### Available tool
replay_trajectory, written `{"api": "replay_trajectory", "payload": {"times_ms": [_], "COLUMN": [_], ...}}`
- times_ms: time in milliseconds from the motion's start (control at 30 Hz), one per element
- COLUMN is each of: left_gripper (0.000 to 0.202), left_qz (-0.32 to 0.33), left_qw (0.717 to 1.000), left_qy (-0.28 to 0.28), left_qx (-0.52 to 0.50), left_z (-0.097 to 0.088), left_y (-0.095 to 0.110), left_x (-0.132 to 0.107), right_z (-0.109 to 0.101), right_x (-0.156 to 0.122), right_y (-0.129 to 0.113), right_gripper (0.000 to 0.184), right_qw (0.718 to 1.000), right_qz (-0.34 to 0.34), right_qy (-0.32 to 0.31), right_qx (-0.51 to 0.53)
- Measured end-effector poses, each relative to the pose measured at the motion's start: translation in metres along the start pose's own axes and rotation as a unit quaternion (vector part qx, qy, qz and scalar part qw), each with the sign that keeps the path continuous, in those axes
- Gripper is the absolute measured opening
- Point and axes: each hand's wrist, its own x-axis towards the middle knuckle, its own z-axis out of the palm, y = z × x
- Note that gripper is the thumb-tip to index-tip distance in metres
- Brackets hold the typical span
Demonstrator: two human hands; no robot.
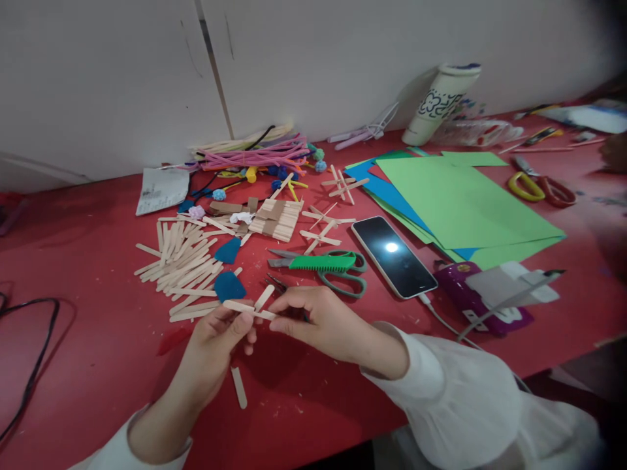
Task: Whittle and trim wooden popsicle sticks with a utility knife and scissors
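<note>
Low over the red table (98, 365), I see L hand (220, 339) & R hand (318, 320) both pinching crossed popsicle sticks (249, 308) by opposite ends. Green-handled scissors (328, 264) lie just beyond, phone (394, 256) to their right.

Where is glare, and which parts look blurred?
Head view: glare spot on the phone; the right edge, past the yellow-handled scissors, is blurred and dark; left hand and right hand, pinching the sticks, are sharp, shadowing the table.
</note>
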Motion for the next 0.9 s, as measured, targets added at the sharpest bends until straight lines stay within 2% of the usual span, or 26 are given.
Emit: {"api": "replay_trajectory", "payload": {"times_ms": [167, 333, 567, 667, 767, 833, 900], "left_gripper": [0.037, 0.036, 0.041, 0.035, 0.031, 0.029, 0.026], "left_qz": [-0.013, 0.0, 0.002, 0.009, 0.018, 0.028, 0.042], "left_qw": [0.998, 0.999, 1.0, 0.999, 0.999, 0.999, 0.998], "left_qy": [-0.031, -0.031, -0.001, -0.01, -0.009, 0.0, 0.01], "left_qx": [-0.047, -0.026, 0.026, 0.032, 0.03, 0.028, 0.034], "left_z": [0.001, 0.0, -0.001, -0.002, -0.002, -0.002, -0.003], "left_y": [0.003, 0.002, 0.001, 0.0, -0.001, -0.002, -0.004], "left_x": [-0.002, -0.002, -0.002, -0.001, 0.0, 0.001, 0.001], "right_z": [0.001, 0.0, -0.001, 0.001, 0.006, 0.01, 0.012], "right_x": [0.001, 0.003, 0.002, 0.0, -0.003, -0.005, -0.007], "right_y": [0.006, 0.008, 0.006, 0.005, 0.004, 0.004, 0.004], "right_gripper": [0.013, 0.015, 0.015, 0.013, 0.014, 0.015, 0.015], "right_qw": [0.989, 0.989, 0.986, 0.996, 0.992, 0.98, 0.976], "right_qz": [0.063, 0.072, 0.07, 0.032, -0.07, -0.125, -0.143], "right_qy": [-0.014, -0.017, -0.046, 0.009, 0.095, 0.117, 0.118], "right_qx": [0.13, 0.131, 0.144, 0.082, -0.052, -0.102, -0.117]}}
